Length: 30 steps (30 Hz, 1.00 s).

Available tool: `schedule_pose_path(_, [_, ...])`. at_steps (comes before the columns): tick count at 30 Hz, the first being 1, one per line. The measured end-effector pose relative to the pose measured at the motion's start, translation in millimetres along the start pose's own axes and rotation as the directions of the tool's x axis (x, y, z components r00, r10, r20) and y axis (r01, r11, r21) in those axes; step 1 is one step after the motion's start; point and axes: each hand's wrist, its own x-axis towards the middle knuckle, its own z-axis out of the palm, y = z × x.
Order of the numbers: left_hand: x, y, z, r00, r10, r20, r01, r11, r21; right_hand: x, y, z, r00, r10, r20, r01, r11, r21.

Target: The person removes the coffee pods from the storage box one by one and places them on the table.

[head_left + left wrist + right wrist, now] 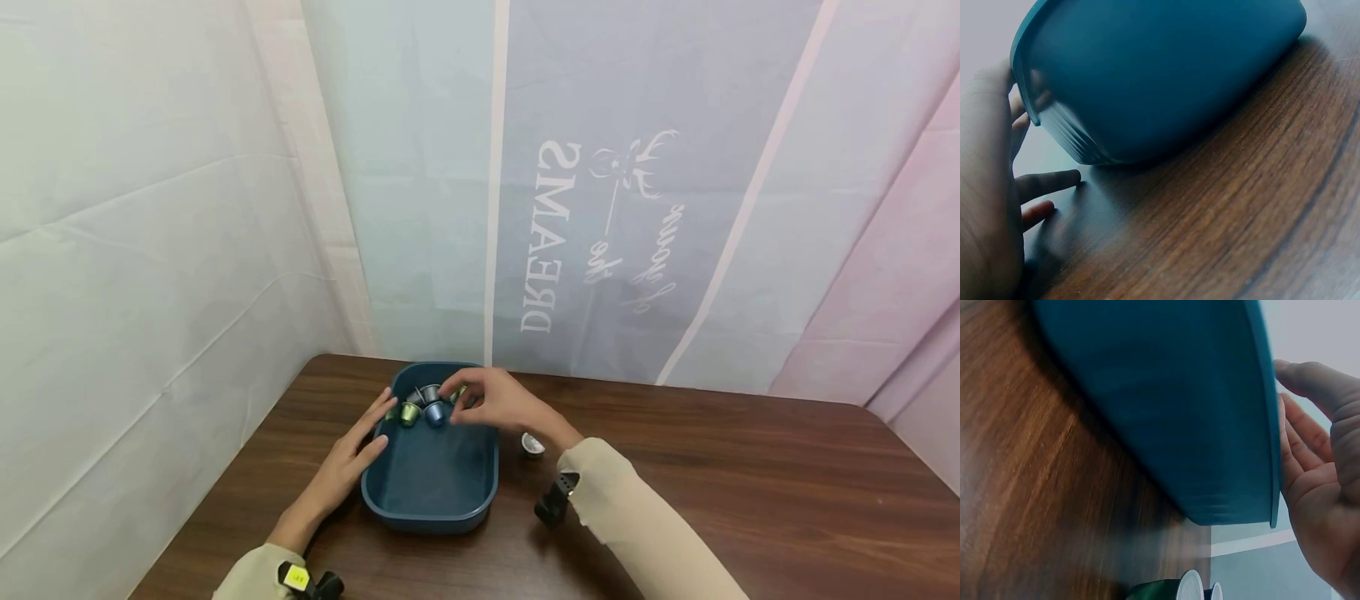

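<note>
A dark blue plastic tub (431, 483) stands on the table with several coffee capsules at its far end, among them a green capsule (409, 414), a blue capsule (435, 414) and a grey capsule (431, 393). My left hand (345, 462) rests against the tub's left rim, fingers extended; the left wrist view shows some fingers outside the wall. Over the far right part of the tub, my right hand (491, 402) reaches in with bent fingers, thumb and index apart and nothing visible between them. In the right wrist view the wall hides some fingertips.
Right of the tub, a capsule (532, 444) lies on the brown wooden table (712, 475). The right wrist view shows a green capsule (1155, 590) with another partly behind it. Cloth curtains (420, 183) hang behind the table and at its left.
</note>
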Motion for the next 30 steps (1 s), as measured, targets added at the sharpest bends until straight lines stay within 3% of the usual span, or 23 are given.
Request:
schedule_pose_path(12, [0.4, 1.8, 0.1, 1.000, 0.000, 0.006, 0.000, 1.000, -0.008, 17.1, 0, 6, 0.997, 0.074, 0.032, -0.071, 0.995, -0.063])
schedule_pose_path(21, [0.7, -2.8, 0.1, 1.000, 0.002, 0.009, -0.002, 1.000, -0.008, 28.8, 2, 13, 0.994, 0.100, 0.045, -0.085, 0.960, -0.266])
schedule_pose_path(30, [0.7, -2.7, -0.4, 1.000, 0.001, 0.007, -0.001, 1.000, -0.009, 34.4, -1, 16, 0.993, 0.114, 0.033, -0.098, 0.947, -0.307])
